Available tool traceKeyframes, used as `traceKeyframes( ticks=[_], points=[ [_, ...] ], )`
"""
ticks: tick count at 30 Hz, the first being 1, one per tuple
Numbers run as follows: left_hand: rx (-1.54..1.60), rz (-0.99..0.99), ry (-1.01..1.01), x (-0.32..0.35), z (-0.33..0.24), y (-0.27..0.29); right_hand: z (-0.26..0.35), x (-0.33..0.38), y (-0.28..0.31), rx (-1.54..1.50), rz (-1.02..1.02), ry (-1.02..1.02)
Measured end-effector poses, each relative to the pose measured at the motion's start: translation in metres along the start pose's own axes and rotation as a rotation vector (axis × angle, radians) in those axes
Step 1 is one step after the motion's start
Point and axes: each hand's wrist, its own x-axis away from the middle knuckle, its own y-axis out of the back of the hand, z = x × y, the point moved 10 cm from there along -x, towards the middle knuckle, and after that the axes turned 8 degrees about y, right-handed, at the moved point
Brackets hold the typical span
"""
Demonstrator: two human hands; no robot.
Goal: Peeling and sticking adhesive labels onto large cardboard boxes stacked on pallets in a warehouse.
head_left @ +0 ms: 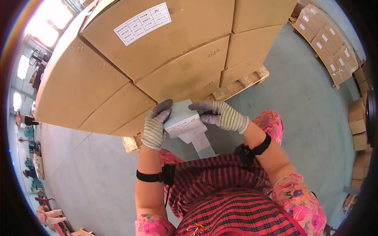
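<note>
A strip of printed labels (183, 125) on pale blue backing paper is stretched between my hands, in front of the stacked cartons. Its folded lower part trails down toward my lap. My left hand (156, 125), in a striped glove with grey fingertips, pinches the strip's left edge. On the other side my right hand (223, 115), gloved the same way, has its thumb and fingers closed on the right edge. Just beyond the strip stands a brown carton (183, 72) with handwriting on it. Above that, a larger carton (157, 43) bears a white label (142, 23).
The carton stack rests on a wooden pallet (240, 87). Wrapped cartons (328, 43) stand on another pallet at the far right, and more boxes (357, 122) line the right side. Machines (33, 147) and people are at the far left. Grey-green floor (311, 114) lies between.
</note>
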Motion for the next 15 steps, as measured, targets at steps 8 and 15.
traceKeyframes(
  ticks=[8, 15],
  points=[
    [-0.006, -0.024, 0.045, -0.004, 0.007, -0.001, -0.014, 0.000, 0.005, 0.177, 0.001, -0.011],
    [-0.102, -0.163, -0.028, -0.017, 0.040, 0.024, -0.037, 0.009, 0.012, 0.439, -0.170, -0.111]
  ],
)
